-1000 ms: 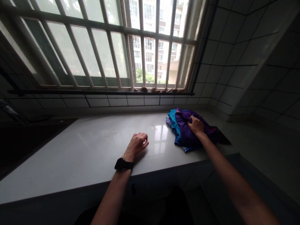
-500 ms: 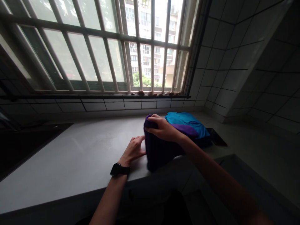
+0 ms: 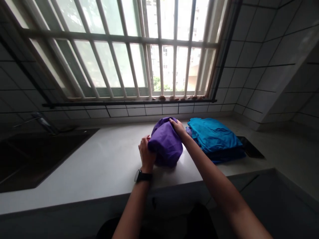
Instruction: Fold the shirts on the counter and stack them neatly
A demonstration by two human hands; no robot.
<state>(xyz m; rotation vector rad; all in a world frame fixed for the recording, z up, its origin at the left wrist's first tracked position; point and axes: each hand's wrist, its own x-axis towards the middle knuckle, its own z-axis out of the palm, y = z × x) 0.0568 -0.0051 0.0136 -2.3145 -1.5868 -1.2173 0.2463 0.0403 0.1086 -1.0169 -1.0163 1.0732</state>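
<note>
A bunched purple cloth [image 3: 166, 142], perhaps a garment, is held between my two hands just over the white counter. My right hand [image 3: 178, 128] grips its upper right edge, thumb and fingers closed on the fabric. At the cloth's left side, my left hand [image 3: 146, 151] has its fingers curled around the edge; some fingertips are hidden behind the fabric. A black watch [image 3: 143, 176] is on my left wrist. To the right lies a folded stack with a bright blue cloth [image 3: 214, 134] on top and a dark blue cloth [image 3: 225, 155] underneath.
The white counter [image 3: 107, 162] runs along the wall below a barred window [image 3: 142, 66]. A dark sink [image 3: 32, 159] with a faucet [image 3: 43, 122] is at the left. A flat black object [image 3: 250, 147] lies beside the stack. The counter's front edge is close to me.
The purple cloth has come away leftward from the blue stack and turned its lighter purple face up. My left hand has closed on its left side. The view has shifted left.
</note>
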